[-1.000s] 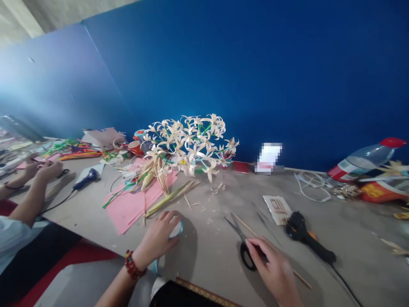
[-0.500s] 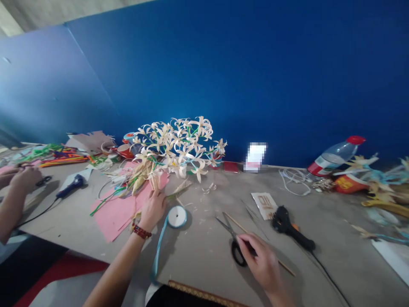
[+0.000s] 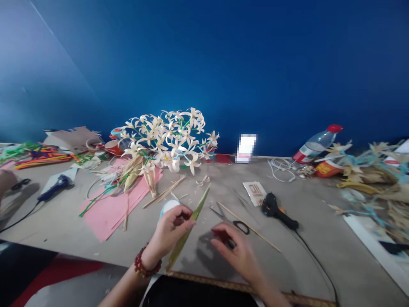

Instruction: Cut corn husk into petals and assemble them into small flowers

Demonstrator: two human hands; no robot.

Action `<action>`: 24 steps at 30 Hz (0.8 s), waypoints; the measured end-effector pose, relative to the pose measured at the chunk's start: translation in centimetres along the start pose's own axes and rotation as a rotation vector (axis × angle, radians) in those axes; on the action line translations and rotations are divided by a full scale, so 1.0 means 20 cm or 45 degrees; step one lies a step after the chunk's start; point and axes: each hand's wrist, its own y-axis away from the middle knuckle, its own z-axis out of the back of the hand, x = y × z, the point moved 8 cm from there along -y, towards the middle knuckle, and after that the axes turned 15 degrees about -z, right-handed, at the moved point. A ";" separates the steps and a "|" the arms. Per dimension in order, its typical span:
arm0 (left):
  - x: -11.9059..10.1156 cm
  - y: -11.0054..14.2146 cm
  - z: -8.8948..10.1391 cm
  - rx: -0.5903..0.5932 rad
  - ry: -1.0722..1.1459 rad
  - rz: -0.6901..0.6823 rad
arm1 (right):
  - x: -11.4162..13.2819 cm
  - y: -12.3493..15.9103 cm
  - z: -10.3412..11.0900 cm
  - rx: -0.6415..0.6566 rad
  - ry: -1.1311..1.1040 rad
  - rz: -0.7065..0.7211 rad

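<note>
My left hand (image 3: 171,230) pinches a long green strip of dried husk (image 3: 200,205), which slants from near the table's front edge up past my fingers. Partly behind this hand lies a roll of pale blue ribbon (image 3: 169,206). To the right, my right hand (image 3: 238,251) is open, its thumb and fingers apart and pointing toward the strip. A pair of black-handled scissors (image 3: 241,227) lies just beyond it on the table; one handle loop is partly hidden by the fingers. A thin wooden stick (image 3: 255,233) rests beside the scissors.
White husk flowers (image 3: 172,140) stand at the back. Pink paper (image 3: 105,217) and loose husk strips (image 3: 166,191) lie left of center. A black glue gun (image 3: 277,213), a bottle (image 3: 315,147) and more husk flowers (image 3: 361,166) are rightward. A blue glue gun (image 3: 56,187) lies near another person's hand (image 3: 6,183).
My left hand left the ribbon roll, reached to the husk pile and came back with a green strip. My right hand has let go of the scissors. The view has turned right.
</note>
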 end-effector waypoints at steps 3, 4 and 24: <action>0.04 -0.02 -0.14 -0.145 0.432 0.169 | 0.06 -0.03 -0.12 0.133 -0.209 -0.117; 0.05 -0.02 -0.17 -0.186 0.532 0.189 | 0.06 -0.04 -0.14 0.134 -0.265 -0.143; 0.08 0.04 -0.31 0.125 0.383 0.148 | -0.08 -0.04 -0.12 0.193 -0.504 -0.369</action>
